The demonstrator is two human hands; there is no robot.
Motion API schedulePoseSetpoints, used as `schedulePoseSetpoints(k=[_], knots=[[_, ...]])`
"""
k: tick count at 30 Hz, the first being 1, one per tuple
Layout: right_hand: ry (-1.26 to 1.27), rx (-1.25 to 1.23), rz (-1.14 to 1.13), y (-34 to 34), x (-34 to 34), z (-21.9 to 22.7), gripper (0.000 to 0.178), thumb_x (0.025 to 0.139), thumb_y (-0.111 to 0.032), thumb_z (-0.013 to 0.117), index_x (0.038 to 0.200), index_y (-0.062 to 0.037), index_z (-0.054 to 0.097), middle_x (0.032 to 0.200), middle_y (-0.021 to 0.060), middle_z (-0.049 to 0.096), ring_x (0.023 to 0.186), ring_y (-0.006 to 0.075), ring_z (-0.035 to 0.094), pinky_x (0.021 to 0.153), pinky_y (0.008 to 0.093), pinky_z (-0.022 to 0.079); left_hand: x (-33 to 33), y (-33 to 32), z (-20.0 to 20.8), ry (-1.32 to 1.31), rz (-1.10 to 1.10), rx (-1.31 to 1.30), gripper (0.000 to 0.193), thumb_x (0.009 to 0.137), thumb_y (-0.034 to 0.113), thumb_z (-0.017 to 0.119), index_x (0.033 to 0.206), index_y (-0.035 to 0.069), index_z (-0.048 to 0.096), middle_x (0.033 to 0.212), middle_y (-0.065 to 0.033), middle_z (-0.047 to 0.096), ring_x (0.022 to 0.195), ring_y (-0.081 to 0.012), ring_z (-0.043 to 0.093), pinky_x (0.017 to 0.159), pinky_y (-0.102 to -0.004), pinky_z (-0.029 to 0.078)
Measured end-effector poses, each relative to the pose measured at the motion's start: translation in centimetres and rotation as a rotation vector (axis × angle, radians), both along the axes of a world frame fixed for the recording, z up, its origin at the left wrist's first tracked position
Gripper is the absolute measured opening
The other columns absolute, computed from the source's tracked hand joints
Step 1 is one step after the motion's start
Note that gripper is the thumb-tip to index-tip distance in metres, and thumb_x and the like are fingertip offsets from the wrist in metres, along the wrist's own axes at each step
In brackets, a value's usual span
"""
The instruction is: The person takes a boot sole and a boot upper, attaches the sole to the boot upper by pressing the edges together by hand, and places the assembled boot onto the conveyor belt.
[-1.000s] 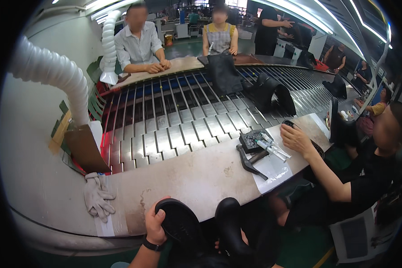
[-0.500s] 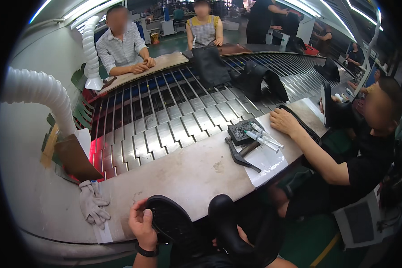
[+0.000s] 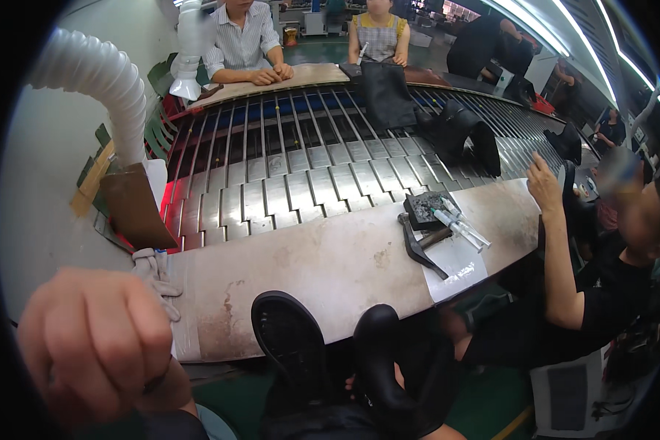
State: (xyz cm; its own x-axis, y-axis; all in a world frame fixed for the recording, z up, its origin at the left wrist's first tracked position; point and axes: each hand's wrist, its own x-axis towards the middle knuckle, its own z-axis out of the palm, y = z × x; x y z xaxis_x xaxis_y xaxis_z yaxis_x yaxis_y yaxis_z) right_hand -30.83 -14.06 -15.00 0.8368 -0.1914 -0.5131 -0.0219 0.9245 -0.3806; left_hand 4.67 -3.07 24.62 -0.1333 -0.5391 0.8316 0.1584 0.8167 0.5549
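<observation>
My left hand (image 3: 99, 330) is raised close to the camera at the left, fingers curled into a fist. Whatever it may hold is hidden. In front of me a black boot (image 3: 378, 341) points its rounded toe toward the table. My right hand (image 3: 399, 375) is wrapped round it, mostly covered by the boot, with a few fingertips showing at its left side. To the left of the boot a black rubber outsole (image 3: 290, 334) stands tilted over my lap, its upper end by the table edge, with no hand seen on it.
On the table (image 3: 315, 257) lie a hammer (image 3: 418, 249), a black block (image 3: 423, 211), syringes (image 3: 462, 229) and grey gloves (image 3: 154, 275). Beyond runs a slatted metal conveyor (image 3: 286, 187) bearing black boot uppers (image 3: 458, 139). A co-worker (image 3: 623, 293) sits at right; two people sit opposite. White ducting (image 3: 99, 84) hangs left.
My left hand has let go of the outsole and come up left, close to the camera, now in a fist. The co-worker at right has lifted a hand off the table. The view has shifted.
</observation>
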Motion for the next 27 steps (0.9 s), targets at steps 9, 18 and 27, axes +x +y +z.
schedulePoseSetpoints(k=[9, 18, 27], knots=[[-0.198, 0.182, -0.019, -0.8, 0.6, -0.6, 0.104, 0.104, -0.081, 0.02, 0.155, 0.0054, 0.048, 0.146, 0.0379, 0.057, 0.134, 0.051, 0.059, 0.106, 0.0624, 0.053, -0.4, 0.0, -4.8, 0.178, 0.201, 0.148, 0.033, 0.102, 0.046, 0.075, 0.12, 0.018, 0.076, 0.056, 0.0035, 0.049, 0.042, -0.01, 0.035, 0.043, -0.0287, 0.03], [-0.177, 0.149, 0.011, -1.7, 2.0, 1.0, 0.104, 0.103, -0.081, 0.021, 0.157, 0.0052, 0.047, 0.147, 0.0375, 0.057, 0.134, 0.0505, 0.059, 0.106, 0.062, 0.054, 0.0, 0.9, -10.6, 0.055, 0.685, 0.451, 0.043, 0.097, 0.026, 0.077, 0.126, -0.005, 0.075, 0.081, -0.0048, 0.066, 0.069, -0.0123, 0.058, 0.064, -0.0284, 0.045], [-0.157, -0.005, -0.072, -5.0, 0.3, 3.8, 0.105, 0.103, -0.082, 0.022, 0.158, 0.0049, 0.046, 0.149, 0.037, 0.056, 0.135, 0.05, 0.059, 0.106, 0.0617, 0.054, -1.2, 0.0, -23.6, 0.002, 0.922, 0.899, 0.055, 0.1, 0.017, 0.077, 0.148, -0.003, 0.06, 0.126, -0.0162, 0.075, 0.115, -0.0245, 0.072, 0.105, -0.0347, 0.053]])
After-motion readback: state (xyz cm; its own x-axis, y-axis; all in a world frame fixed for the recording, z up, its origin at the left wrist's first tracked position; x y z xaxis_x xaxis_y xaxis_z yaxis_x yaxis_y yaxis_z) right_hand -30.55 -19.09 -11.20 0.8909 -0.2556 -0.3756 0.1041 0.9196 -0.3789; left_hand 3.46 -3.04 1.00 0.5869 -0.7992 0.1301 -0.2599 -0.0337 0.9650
